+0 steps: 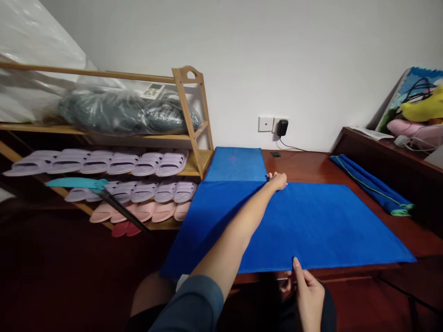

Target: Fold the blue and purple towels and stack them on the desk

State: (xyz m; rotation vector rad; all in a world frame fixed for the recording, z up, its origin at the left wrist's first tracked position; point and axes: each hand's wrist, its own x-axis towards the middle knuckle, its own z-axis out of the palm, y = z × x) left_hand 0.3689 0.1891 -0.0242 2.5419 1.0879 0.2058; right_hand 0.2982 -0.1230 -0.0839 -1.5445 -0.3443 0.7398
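Observation:
A blue towel (311, 216) lies spread over the wooden desk, its near edge reaching the desk's front. My left hand (278, 180) is stretched out to the towel's far edge, fingers bent and closed on the cloth there. At the near edge, my right hand (308, 288) pinches the hem between thumb and fingers. Beyond the towel's far left part lies a lighter blue folded cloth (237, 163) with a small reddish mark. My left forearm covers part of the towel's middle.
A rolled blue cloth with green edging (372, 184) lies at the desk's right. On the left stands a wooden shoe rack (194, 120) with several slippers and bagged items. A black plug (282, 127) sits in the wall socket. Toys (422, 110) rest on the right ledge.

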